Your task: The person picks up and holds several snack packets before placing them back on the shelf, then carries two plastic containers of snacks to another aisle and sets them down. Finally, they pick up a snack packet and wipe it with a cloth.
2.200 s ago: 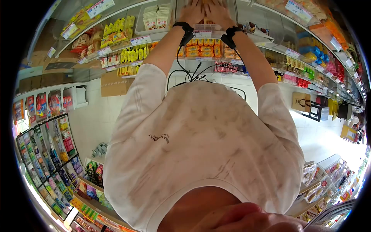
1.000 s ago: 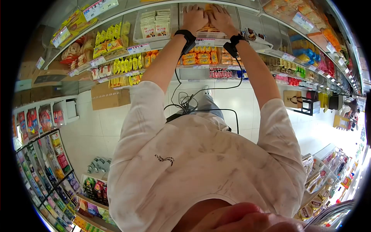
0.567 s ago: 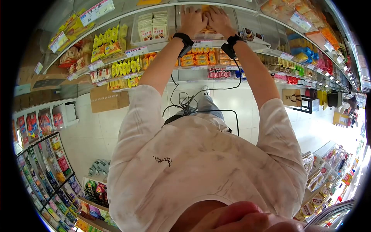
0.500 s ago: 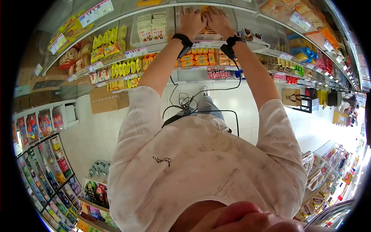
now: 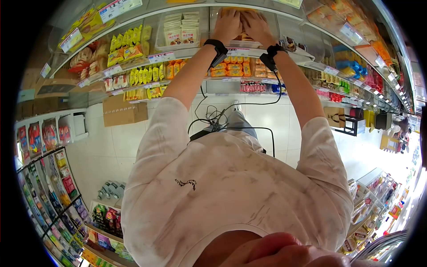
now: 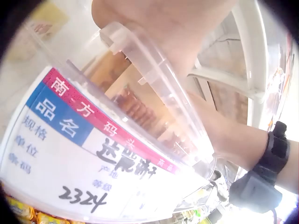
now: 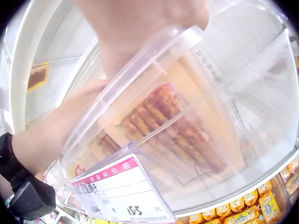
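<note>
In the head view both hands lie side by side inside a clear plastic bin point(image 7: 135, 79) on the shelf. The left hand point(image 5: 228, 25) and right hand point(image 5: 256, 27) reach forward, fingers stretched over the contents and almost meeting in the middle. Beneath them are tan snack packs point(image 7: 187, 126) printed with a picture of reddish-brown biscuit sticks, seen through the bin wall in the right wrist view. The left wrist view shows the same packs point(image 6: 135, 109) behind the bin's rim. The fingertips are hidden in both wrist views.
A price label point(image 6: 60, 144) hangs on the shelf front below the bin. To its left stands a bin of white packets point(image 5: 181, 29), then yellow packs point(image 5: 126, 46). Orange packs point(image 5: 233, 66) fill the shelf below. Black cables point(image 5: 213, 118) hang from the wrist bands.
The head view has tilted, so the hands and shelf sit lower in it than 2.2 s ago. Both hands stay in the same bin, close together.
</note>
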`<state>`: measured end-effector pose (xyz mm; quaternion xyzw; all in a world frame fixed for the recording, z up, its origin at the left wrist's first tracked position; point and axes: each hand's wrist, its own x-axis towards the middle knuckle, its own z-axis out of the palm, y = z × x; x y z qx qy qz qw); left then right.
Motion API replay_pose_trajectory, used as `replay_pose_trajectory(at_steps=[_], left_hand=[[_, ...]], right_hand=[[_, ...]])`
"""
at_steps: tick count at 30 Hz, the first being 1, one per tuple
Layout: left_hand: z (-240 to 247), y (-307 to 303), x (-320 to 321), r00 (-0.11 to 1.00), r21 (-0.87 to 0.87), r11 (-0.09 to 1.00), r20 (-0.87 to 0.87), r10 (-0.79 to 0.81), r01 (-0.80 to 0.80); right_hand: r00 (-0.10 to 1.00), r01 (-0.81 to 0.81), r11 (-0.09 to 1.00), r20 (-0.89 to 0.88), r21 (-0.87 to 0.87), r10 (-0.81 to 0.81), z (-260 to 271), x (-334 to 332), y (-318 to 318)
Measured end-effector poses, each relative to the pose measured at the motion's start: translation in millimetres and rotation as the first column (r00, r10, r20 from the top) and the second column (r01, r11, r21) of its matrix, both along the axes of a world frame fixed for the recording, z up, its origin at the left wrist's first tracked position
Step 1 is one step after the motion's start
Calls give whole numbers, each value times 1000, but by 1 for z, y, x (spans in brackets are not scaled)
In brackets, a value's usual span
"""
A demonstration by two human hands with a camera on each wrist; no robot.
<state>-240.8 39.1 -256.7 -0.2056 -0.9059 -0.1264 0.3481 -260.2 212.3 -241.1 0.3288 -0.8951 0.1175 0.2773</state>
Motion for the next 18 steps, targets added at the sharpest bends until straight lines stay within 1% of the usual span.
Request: replay_pose_trajectory(at_steps=[1, 2, 4, 5, 7, 8, 10, 11, 13, 14, 15, 16, 17, 18], left_hand=[[2, 3, 3, 998, -8, 999, -49, 50, -51], [4, 4, 5, 990, -15, 995, -99, 99, -101], [-1, 4, 2, 990, -46, 993, -98, 103, -108], [-2, 4, 1, 990, -62, 992, -99, 105, -112], [-3, 5, -1, 992, -90, 988, -29, 122, -125], [-3, 5, -2, 991, -107, 986, 5, 131, -129], [-14, -1, -13, 992, 108, 994, 124, 9, -23], [-17, -4, -20, 984, 217, 976, 167, -60, 23], [17, -9, -2, 954, 327, 941, 246, -169, 83], [33, -13, 3, 935, 385, 917, 275, -222, 105], [41, -21, -1, 890, 410, 886, 289, -352, 218], [64, -30, 11, 825, 294, 936, 467, -318, 194], [87, -39, 23, 734, 170, 967, 630, -254, 189], [85, -46, 27, 782, 50, 976, 590, -201, 213]], right_hand=[[1000, 4, 1000, -25, 17, -4, 0, 1, -1], [1000, 7, 1000, -10, 31, -6, 0, 2, -2], [1000, 14, 998, 19, 60, -15, 10, 6, -2], [1000, 12, 999, 13, 43, -12, 11, 7, -3], [1000, 7, 1000, 2, 7, -7, 4, 3, -1], [1000, 26, 1000, 6, 15, -26, 1, 1, -1], [998, 64, 998, 12, 27, -65, -7, -3, 1], [999, 37, 999, 38, 16, -38, -10, -6, 2], [998, -18, 1000, 67, -7, 18, -21, -23, 11], [998, -62, 998, 5, 32, 62, -28, -35, 19], [964, -28, 997, 262, -65, 44, 0, -27, 16], [858, 30, 989, 511, -147, 50, 46, 3, 11], [686, 110, 972, 723, -209, 78, 83, 29, 7], [698, -3, 975, 698, -220, 159, 98, 40, 9]])
